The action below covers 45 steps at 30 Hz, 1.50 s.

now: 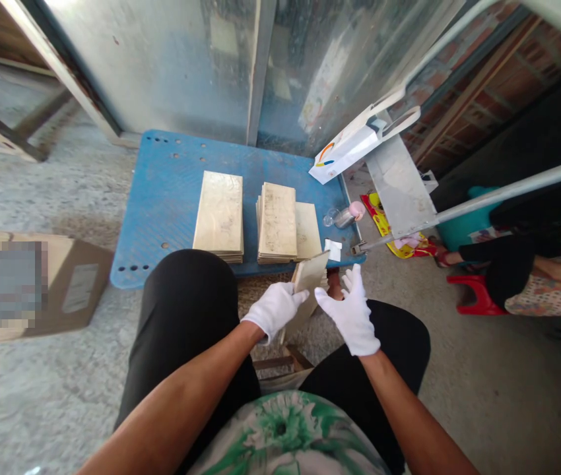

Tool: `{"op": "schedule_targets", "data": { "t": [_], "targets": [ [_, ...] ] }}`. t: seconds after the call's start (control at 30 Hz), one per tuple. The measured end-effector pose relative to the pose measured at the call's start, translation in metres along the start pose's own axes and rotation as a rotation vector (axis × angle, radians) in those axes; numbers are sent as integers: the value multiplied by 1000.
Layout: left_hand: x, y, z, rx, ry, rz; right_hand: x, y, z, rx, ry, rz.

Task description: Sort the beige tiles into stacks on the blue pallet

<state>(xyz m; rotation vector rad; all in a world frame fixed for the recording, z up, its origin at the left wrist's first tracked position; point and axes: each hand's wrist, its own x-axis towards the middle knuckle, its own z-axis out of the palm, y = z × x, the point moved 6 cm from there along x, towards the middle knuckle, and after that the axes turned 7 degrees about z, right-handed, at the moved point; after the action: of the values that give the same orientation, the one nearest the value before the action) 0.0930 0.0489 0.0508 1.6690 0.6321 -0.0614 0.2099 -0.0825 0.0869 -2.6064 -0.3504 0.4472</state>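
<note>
In a white glove, my left hand (274,309) grips a thin cream-coloured panel (309,277) that stands tilted between my knees, its flat side turned to the right. My right hand (351,315), gloved too, is raised just right of the panel with fingers spread and nothing in it. Beyond the hands, a stack of cream panels (220,212) lies on the blue table (162,191). To its right sits a second stack of panels (277,221), with stained tops, and partly behind that a lower cream panel (307,227). The panel's lower end is partly hidden by my left hand.
A small white piece of paper (332,250) and a clear bottle with a pink top (350,215) lie at the table's right end. Behind them stands a white bag (350,150). A cardboard box (63,284) is on the floor at left; a person sits near a red stool (476,295).
</note>
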Motion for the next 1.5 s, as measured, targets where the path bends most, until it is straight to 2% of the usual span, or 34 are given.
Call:
{"op": "schedule_targets", "data": {
  "t": [0.1,0.27,0.43,0.6,0.73,0.87,0.97,1.1,1.17,1.27,1.4,1.5],
  "targets": [
    [2,2,-4,-257,55,14,-11,1,16,-107,-70,-47],
    [3,6,1,-613,41,31,-19,-5,46,-32,-183,-120],
    [2,7,1,-680,56,-41,-12,-3,59,-23,-194,-130],
    [3,12,1,-724,44,-53,-13,-4,59,-24,-157,-184],
    [5,7,4,-725,47,-75,-17,-5,59,-39,-123,-198],
    [7,4,8,-658,38,-58,-18,-6,56,5,-95,-174],
    [7,11,6,-571,17,-22,-12,-7,51,7,-94,-111],
    [7,23,-9,-338,59,47,9,-8,46,-58,-200,11],
    [6,25,-13,-257,65,71,24,-9,43,-120,-226,57],
    [0,20,-8,-154,15,69,53,-17,38,-168,-223,63],
    [-15,6,3,230,-53,-19,100,-35,38,-177,-198,9],
    [-26,1,11,419,-122,16,141,-46,44,-190,-163,13]
  ]
}}
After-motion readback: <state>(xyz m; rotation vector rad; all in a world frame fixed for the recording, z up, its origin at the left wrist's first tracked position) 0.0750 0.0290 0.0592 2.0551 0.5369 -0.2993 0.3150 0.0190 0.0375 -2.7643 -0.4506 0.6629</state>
